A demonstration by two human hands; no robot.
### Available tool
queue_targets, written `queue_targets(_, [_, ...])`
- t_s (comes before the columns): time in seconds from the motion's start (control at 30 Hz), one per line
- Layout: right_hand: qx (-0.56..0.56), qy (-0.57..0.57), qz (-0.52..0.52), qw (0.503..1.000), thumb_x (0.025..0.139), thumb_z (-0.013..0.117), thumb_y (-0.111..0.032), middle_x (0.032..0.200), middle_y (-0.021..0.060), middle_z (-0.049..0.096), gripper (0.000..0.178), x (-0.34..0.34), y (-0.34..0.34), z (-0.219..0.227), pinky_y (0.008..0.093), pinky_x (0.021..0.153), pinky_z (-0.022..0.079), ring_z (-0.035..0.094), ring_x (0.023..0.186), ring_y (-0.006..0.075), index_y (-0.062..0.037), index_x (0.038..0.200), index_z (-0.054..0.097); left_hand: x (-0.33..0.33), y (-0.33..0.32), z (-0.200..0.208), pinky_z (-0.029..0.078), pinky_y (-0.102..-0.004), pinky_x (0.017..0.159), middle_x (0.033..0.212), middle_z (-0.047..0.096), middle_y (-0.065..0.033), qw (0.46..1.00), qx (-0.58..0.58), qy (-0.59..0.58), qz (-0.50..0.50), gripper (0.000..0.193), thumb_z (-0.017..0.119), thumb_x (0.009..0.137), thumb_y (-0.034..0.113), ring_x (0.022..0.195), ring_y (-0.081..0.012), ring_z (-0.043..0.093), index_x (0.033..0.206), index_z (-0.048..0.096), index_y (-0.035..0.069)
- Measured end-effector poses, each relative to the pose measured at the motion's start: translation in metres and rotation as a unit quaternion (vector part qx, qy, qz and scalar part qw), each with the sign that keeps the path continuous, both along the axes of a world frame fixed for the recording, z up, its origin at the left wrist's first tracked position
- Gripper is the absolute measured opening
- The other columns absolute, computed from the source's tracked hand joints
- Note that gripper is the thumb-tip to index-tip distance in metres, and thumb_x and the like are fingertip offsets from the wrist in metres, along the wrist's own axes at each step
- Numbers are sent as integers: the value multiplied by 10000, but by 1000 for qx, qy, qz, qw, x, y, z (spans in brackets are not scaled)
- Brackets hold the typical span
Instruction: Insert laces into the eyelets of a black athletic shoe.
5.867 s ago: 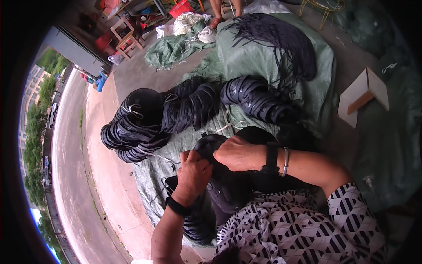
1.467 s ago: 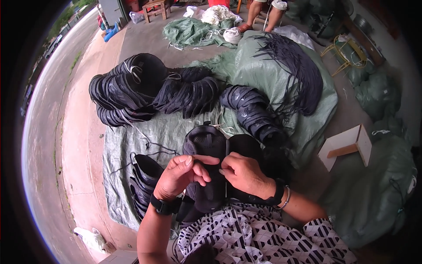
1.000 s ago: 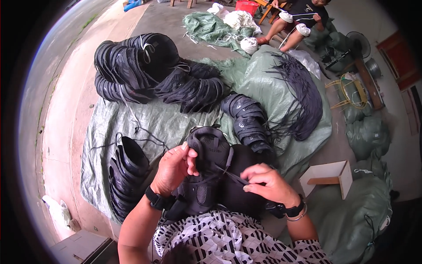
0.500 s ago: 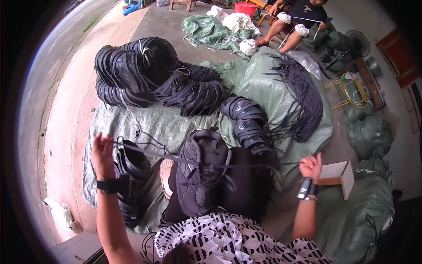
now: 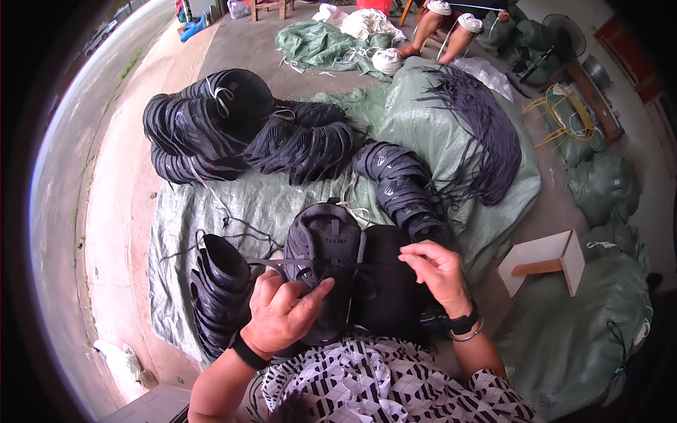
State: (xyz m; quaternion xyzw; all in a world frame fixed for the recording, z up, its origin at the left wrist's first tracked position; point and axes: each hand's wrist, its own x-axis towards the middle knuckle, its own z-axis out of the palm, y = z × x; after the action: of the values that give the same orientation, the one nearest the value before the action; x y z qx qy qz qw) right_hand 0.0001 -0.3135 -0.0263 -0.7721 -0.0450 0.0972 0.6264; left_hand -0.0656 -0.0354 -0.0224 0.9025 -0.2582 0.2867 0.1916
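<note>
A dark shoe (image 5: 321,236) rests on my lap, toe toward me, with its tongue and collar pointing away. A flat dark shoelace (image 5: 358,266) runs sideways across its upper part. My left hand (image 5: 285,310) is closed at the left side of the shoe, fingers curled about the lace and the thumb lying over the shoe. To the right of the shoe, my right hand (image 5: 438,276) pinches the other end of the lace between thumb and forefinger. The lower lacing is partly hidden behind my left hand.
Nested dark shoe uppers stand at my left (image 5: 218,289), in a large heap (image 5: 204,127) ahead and in a row (image 5: 398,183) ahead right. Loose dark laces (image 5: 486,141) lie over a green sack (image 5: 409,106). A white-sided box (image 5: 550,261) stands at right. Another person's legs (image 5: 430,35) show beyond.
Both hands have come inward from wide apart, where the lace was stretched between them, to either side of the shoe. The view has shifted slightly.
</note>
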Motion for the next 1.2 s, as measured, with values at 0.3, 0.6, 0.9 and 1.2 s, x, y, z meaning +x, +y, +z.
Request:
queue_targets(0.3, [-120, -142, 117, 975, 799, 674, -40, 855, 92, 646, 188, -9, 42, -8, 295, 677, 504, 648, 789, 208, -28, 960, 578, 36, 32, -1, 346, -283, 716, 749, 455, -46, 842, -328, 426, -34, 116, 625, 677, 94, 795, -189, 442, 756, 569, 30])
queue_targets(0.6, [220, 235, 85, 943, 849, 656, -118, 688, -62, 484, 122, 24, 21, -16, 136, 420, 262, 384, 531, -6, -76, 925, 569, 42, 34, -10, 324, -227, 706, 677, 452, 50, 664, -505, 549, -59, 317, 689, 845, 262, 707, -54, 402, 655, 512, 81])
queue_targets(0.9, [423, 322, -59, 845, 894, 602, -131, 567, -80, 381, 67, 29, -8, -43, 177, 383, 257, 293, 393, 22, -128, 960, 597, 41, 25, -18, 405, -228, 685, 783, 526, 28, 711, -469, 523, -36, 128, 688, 799, 58, 729, -64, 486, 718, 589, 47])
queue_targets(1.2, [416, 315, -45, 852, 931, 546, -141, 667, -19, 493, 155, 14, -34, -46, 164, 400, 304, 357, 434, 22, -90, 1073, 580, 26, 23, -23, 424, -247, 755, 853, 528, -18, 829, -373, 415, -40, 186, 667, 772, 47, 804, -103, 522, 943, 600, 18])
